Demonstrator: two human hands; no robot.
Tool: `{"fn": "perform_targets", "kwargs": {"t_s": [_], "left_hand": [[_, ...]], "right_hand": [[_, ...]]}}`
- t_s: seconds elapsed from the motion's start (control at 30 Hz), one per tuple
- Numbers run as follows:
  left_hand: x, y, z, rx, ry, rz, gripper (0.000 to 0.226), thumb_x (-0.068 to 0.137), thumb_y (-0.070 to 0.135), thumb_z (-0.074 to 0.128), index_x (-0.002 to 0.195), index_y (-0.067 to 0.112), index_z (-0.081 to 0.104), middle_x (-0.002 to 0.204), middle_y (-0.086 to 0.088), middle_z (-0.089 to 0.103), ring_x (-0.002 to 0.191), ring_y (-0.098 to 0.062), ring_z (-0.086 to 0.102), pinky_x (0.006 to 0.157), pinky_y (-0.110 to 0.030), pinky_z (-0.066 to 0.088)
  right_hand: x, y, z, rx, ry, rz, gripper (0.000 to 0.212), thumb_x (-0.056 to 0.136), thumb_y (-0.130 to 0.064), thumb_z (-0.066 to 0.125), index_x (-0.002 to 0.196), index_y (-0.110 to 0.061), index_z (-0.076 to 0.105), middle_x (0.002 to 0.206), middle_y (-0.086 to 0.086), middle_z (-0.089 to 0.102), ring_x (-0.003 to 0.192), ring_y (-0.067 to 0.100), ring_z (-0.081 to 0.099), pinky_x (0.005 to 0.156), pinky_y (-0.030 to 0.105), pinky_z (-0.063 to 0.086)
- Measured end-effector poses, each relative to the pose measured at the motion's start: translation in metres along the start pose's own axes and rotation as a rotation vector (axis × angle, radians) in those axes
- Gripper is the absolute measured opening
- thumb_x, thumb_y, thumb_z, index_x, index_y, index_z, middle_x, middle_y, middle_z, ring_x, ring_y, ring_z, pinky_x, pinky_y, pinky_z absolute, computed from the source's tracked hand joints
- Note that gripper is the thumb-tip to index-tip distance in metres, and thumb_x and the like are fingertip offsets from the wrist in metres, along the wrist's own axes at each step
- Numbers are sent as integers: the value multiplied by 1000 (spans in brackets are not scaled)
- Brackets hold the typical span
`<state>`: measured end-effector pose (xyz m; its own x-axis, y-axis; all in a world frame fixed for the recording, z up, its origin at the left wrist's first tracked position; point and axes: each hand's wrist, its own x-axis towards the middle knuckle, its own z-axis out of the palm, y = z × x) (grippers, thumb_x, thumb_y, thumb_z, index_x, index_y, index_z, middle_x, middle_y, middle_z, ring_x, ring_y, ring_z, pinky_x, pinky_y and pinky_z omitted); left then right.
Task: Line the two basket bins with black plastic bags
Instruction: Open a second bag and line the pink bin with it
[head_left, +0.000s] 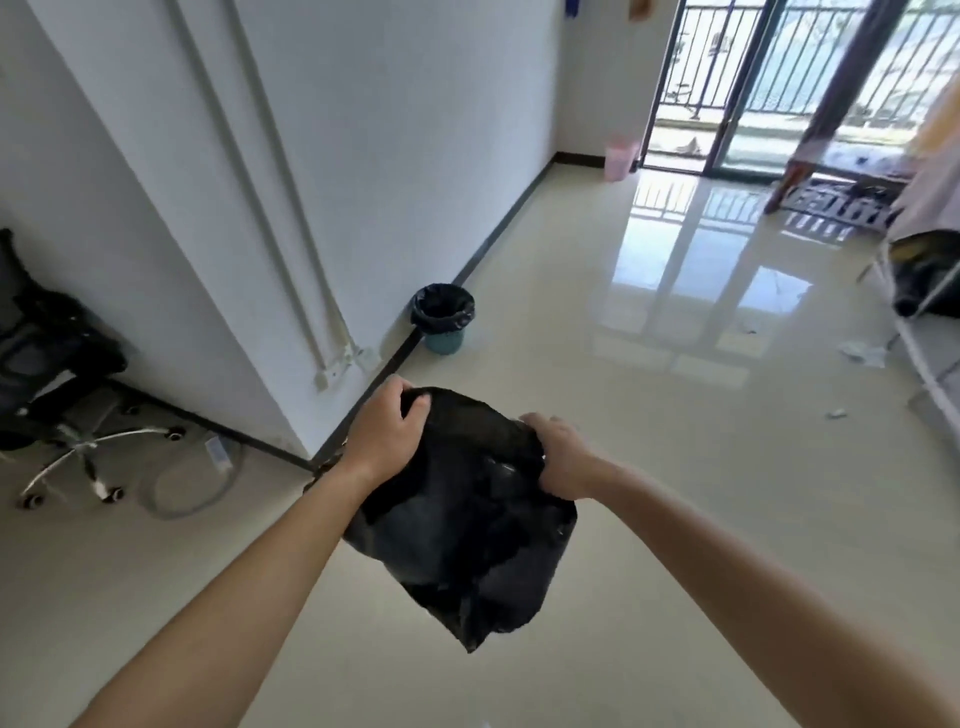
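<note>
Black plastic bag (467, 525) hangs in the air over the floor (675, 467), soft, thin and light. Left hand (387, 434) and right hand (563, 457) each pinch its top edge, the best place to hold. One blue bin (443, 340) by the wall has its bag, the pink bin (621, 158) in the far corner looks bare

No readable text, label, brand or number anywhere. Large white marks on a dark mat (836, 208) by the far door, too blurred and skewed to read. Nothing printed on the bag (467, 525), the lined bin (443, 317) or the pink bin (621, 156).
</note>
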<state>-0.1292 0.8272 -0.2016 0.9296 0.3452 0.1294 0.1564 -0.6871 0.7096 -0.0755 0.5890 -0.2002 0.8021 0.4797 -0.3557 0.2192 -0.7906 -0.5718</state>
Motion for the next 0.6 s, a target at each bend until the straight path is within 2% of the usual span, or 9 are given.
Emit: {"fn": "perform_targets", "kwargs": {"t_s": [0.07,0.13,0.23,0.3,0.4,0.5,0.6], "left_hand": [[65,30,25,31,-17,102,21,95,42,48,94,21,51,86,7,58,79,-13,55,67,-30,39],[123,61,53,88,-31,228,20,96,41,49,94,21,50,85,5,57,77,-13,53,66,-28,36],[202,101,110,149,-69,410,22,96,40,51,88,20,46,82,4,52,76,-18,52,66,-29,36],[256,124,154,192,-119,481,29,94,46,52,87,20,42,82,2,50,76,-19,51,65,-30,37],[338,158,218,250,-215,455,42,84,56,61,91,19,42,86,3,51,77,-16,50,66,-30,39],[419,194,266,250,-287,395,39,81,40,70,94,17,42,89,1,52,81,-20,53,66,-33,42],[498,220,298,249,-285,443,37,78,31,71,94,18,40,90,3,48,81,-20,50,63,-30,38]], "right_hand": [[28,31,-40,-153,95,-2,71,78,-1,59,143,-21,39,126,12,45,117,33,50,93,32,43],[55,64,-79,-257,196,88,69,80,-1,57,144,-22,38,126,11,48,112,36,55,90,42,49],[101,121,-131,-290,297,257,53,84,-4,51,135,-19,46,122,10,54,108,34,59,84,41,52],[143,160,-169,-231,360,337,43,85,-7,48,127,-16,51,122,9,56,110,32,57,83,38,50],[214,214,-231,-99,460,370,44,85,-14,47,128,-18,53,129,6,58,118,28,54,88,35,45],[283,246,-303,21,465,333,49,88,-29,48,137,-23,50,138,3,54,127,24,48,98,36,41],[356,261,-375,57,438,290,43,88,-43,45,127,-28,56,126,1,63,119,25,54,90,36,43]]}}
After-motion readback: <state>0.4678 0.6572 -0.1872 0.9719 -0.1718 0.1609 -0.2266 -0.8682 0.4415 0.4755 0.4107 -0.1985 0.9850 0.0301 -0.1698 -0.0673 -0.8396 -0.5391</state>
